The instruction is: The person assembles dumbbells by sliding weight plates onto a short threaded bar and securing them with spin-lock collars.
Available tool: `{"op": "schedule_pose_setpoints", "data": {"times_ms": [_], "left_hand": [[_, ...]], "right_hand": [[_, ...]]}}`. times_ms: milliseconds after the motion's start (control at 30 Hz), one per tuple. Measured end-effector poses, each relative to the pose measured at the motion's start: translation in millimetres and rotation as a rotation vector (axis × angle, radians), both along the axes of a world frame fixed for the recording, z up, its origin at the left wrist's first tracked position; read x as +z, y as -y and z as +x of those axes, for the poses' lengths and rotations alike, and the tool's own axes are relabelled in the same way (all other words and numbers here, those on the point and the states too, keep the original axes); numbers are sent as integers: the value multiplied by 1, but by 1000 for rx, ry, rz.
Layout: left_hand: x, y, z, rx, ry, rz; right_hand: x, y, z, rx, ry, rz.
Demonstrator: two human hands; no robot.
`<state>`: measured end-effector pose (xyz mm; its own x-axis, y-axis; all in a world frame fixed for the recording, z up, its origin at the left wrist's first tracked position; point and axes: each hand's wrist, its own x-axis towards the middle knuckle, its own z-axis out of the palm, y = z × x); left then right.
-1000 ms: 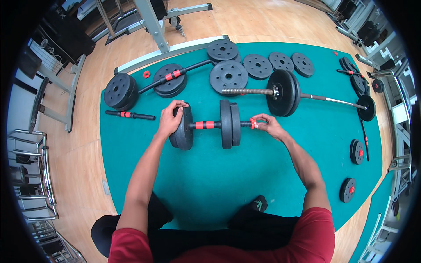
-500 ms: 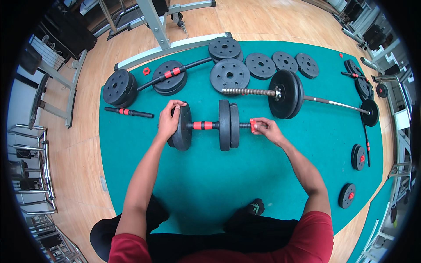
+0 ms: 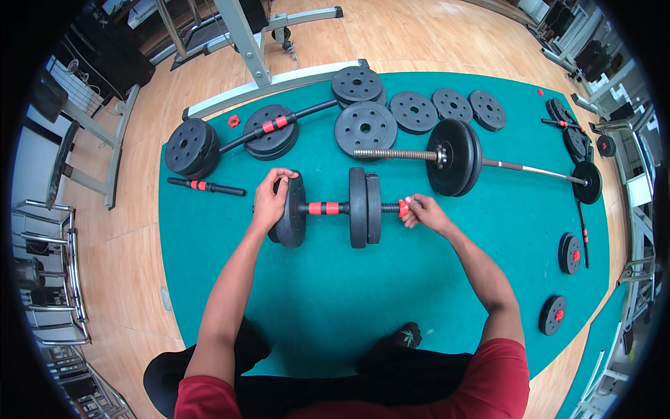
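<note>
A dumbbell [image 3: 325,208] with a black and red bar lies across the green mat in front of me. It carries black weight plates [image 3: 357,209] on its right side and more at its left end. My left hand [image 3: 271,199] grips the left weight plates [image 3: 295,211] over their top edge. At the bar's right end, my right hand [image 3: 426,211] has its fingertips on a red star-shaped nut [image 3: 403,208]. Bare black thread shows between that nut and the right plates.
A barbell [image 3: 502,165] with black plates lies just beyond, to the right. Loose plates [image 3: 414,112] and a longer bar [image 3: 279,122] lie along the mat's far side. A short bar [image 3: 206,186] rests at the left. A grey machine frame [image 3: 279,82] borders the far edge.
My right fingers have shifted their hold on the red nut, which is turned to a different angle. My left hand stays on the plates. The whole view has shifted slightly.
</note>
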<state>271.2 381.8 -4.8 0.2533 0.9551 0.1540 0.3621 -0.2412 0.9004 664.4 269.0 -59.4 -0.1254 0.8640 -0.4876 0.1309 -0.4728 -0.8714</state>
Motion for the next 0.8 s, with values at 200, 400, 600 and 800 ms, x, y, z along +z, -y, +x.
{"op": "schedule_pose_setpoints", "data": {"times_ms": [200,400,600,800], "left_hand": [[-2,-1,0,-4,16,-9],[-2,-1,-2,6,22,-6],[-2,0,-1,-5,15,-4],[-5,-3,-2,-1,37,-9]], "right_hand": [[-3,-9,-6,8,72,-175],[20,9,4,92,-205,-83],[6,6,11,163,-77,-31],[-5,-2,14,267,79,-75]]}}
